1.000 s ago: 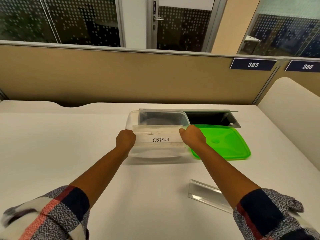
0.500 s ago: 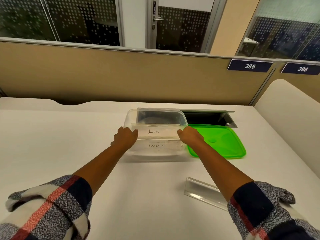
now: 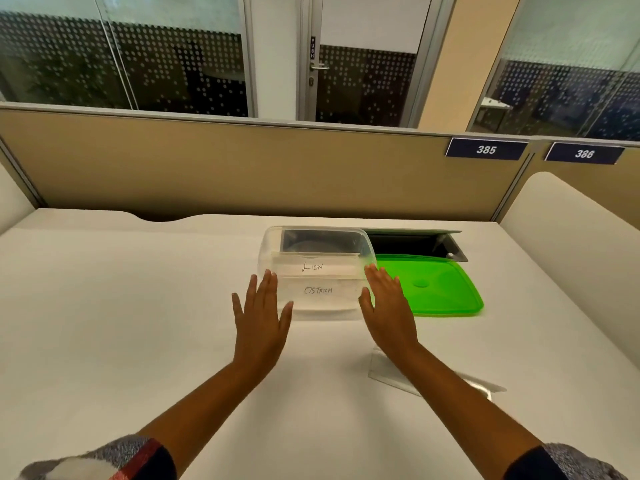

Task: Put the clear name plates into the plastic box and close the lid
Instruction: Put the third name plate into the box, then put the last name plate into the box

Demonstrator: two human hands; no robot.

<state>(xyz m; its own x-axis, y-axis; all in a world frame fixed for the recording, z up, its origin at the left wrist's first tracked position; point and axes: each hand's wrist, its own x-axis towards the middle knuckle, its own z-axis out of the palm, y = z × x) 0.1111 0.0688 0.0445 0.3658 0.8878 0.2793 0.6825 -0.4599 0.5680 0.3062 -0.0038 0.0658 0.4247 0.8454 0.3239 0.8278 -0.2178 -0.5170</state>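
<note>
White desk (image 3: 138, 323); both hands' fingers (image 3: 266, 289) spread flat, empty, beside box (image 3: 270, 244).

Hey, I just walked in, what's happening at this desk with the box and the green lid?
A person is packing clear name plates into a clear plastic box on a white desk. Two plates lie inside, one marked LION and one marked OSTRICH. The left hand and the right hand are both open and empty, spread flat at the box's near corners. One more clear name plate lies on the desk, partly under the right forearm. The green lid is off, lying just right of the box.
</note>
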